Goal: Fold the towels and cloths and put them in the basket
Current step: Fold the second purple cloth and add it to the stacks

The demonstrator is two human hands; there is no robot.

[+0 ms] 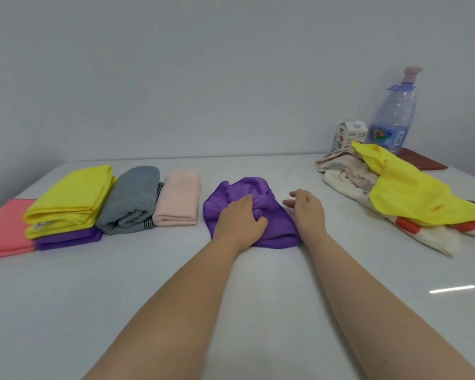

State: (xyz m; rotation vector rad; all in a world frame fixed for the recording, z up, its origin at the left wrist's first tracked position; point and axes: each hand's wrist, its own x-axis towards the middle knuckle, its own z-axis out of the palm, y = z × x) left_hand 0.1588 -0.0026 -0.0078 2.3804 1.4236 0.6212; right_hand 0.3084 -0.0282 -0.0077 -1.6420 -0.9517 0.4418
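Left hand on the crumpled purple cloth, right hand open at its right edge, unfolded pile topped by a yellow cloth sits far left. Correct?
No. Head view: the yellow-topped unfolded pile sits far right. Left hand, right hand and crumpled purple cloth are as stated.

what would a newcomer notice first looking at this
The crumpled purple cloth at the centre of the white table, gripped by the left hand, with the right hand open beside it. Next, the bright yellow cloth draped over the unfolded heap at right, and the folded yellow cloth at left.
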